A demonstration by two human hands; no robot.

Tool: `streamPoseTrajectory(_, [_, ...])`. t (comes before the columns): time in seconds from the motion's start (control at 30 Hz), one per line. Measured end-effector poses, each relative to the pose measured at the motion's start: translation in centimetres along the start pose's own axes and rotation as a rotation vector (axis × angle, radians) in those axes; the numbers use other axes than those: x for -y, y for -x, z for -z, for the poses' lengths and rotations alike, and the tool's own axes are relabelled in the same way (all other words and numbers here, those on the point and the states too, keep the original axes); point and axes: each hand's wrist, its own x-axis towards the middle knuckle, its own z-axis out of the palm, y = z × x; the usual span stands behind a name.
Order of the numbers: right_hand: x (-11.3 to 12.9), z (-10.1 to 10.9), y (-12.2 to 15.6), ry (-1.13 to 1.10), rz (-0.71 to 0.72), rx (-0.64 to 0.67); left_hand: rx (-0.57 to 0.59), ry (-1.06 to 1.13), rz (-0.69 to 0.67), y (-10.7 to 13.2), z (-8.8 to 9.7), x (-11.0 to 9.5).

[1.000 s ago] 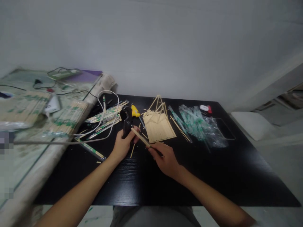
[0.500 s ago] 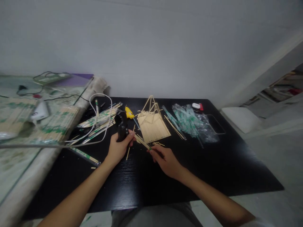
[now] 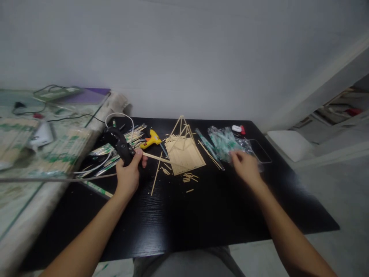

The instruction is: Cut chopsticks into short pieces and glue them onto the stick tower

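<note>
My left hand [image 3: 128, 173] is closed around a curved black-handled tool [image 3: 119, 144] whose exact kind I cannot make out. The same hand pinches a pair of thin wooden chopsticks [image 3: 157, 157] that point right, over the near part of a flat panel of sticks [image 3: 184, 156]. On that panel stands a frame of joined sticks [image 3: 186, 130]. My right hand [image 3: 246, 167] is blurred, its fingers curled at the pile of clear and green plastic wrappers [image 3: 223, 142]. What those fingers hold, if anything, is hidden.
A yellow glue gun [image 3: 151, 139] lies left of the panel. Short cut sticks [image 3: 188, 177] are scattered before it. Wrapped chopsticks [image 3: 98, 188] and a white cable [image 3: 133, 127] are at left. A phone-like dark slab [image 3: 261, 152] and a white case [image 3: 236, 128] lie at right.
My right hand has left the end of the chopsticks and swung right to the wrappers. My left hand has moved left with the black tool and the chopsticks, uncovering the glue gun.
</note>
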Motion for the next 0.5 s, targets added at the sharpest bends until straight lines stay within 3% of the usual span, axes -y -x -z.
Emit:
streamPoseTrajectory(0.1, [0.3, -0.3, -1.5, 0.04, 0.041, -0.16, 0.048, -0.044, 0.021, -0.2, 0.2, -0.1])
streamPoseTrajectory(0.17, [1.7, -0.8, -1.4, 0.078, 0.126, -0.315, 0.094, -0.097, 0.026, -0.3, 0.2, -0.2])
streamPoseTrajectory(0.23, [4.1, -1.5, -0.4, -0.003, 0.228, -0.323, 0.16, -0.15, 0.039, -0.3, 0.3, -0.3])
streamPoseTrajectory(0.3, [6.8, -2.3, 1.5, -0.206, 0.308, -0.121, 0.226, -0.186, 0.072, -0.1, 0.2, -0.3])
streamPoseTrajectory(0.43, [11.6, -4.3, 5.5, -0.558, 0.278, 0.593, 0.369, -0.288, 0.165, 0.6, 0.1, 0.0])
streamPoseTrajectory(0.5, [12.9, -5.4, 6.8, -0.646, 0.255, 0.767, 0.432, -0.339, 0.192, 0.9, 0.1, 0.3])
